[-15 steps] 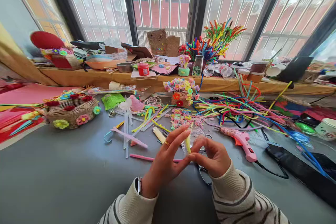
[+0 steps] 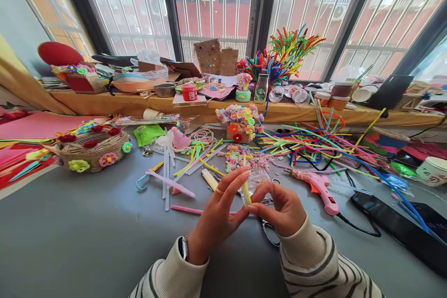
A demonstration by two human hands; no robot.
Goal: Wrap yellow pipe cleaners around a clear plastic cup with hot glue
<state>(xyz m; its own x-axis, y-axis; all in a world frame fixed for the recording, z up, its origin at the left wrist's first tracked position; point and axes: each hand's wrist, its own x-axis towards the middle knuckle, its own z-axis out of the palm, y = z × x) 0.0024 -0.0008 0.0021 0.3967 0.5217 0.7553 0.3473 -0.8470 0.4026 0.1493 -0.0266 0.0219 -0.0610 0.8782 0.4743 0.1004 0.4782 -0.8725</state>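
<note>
The left hand [image 2: 218, 216] and right hand [image 2: 282, 207] pinched the lower end of a pale yellow strip [image 2: 247, 192] between their fingertips, above the gray table [image 2: 104, 242]. Just beyond lay scissors [image 2: 270, 233] and a pink pipe cleaner [image 2: 186, 209]. Farther right was a pink glue gun [image 2: 319, 188]; behind, a flower-filled pot [image 2: 239, 131] stood near the wooden ledge [image 2: 206, 109].

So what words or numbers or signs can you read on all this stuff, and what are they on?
None that I can quote for sure.
Green packet: small print, too blurred.
Red tub: pale label, too small.
Glass bottle: round green logo, its lettering too small.
Paper cup: red and dark marks, too unclear.
Dark window frame: tiny marks running up it, too small.
</note>
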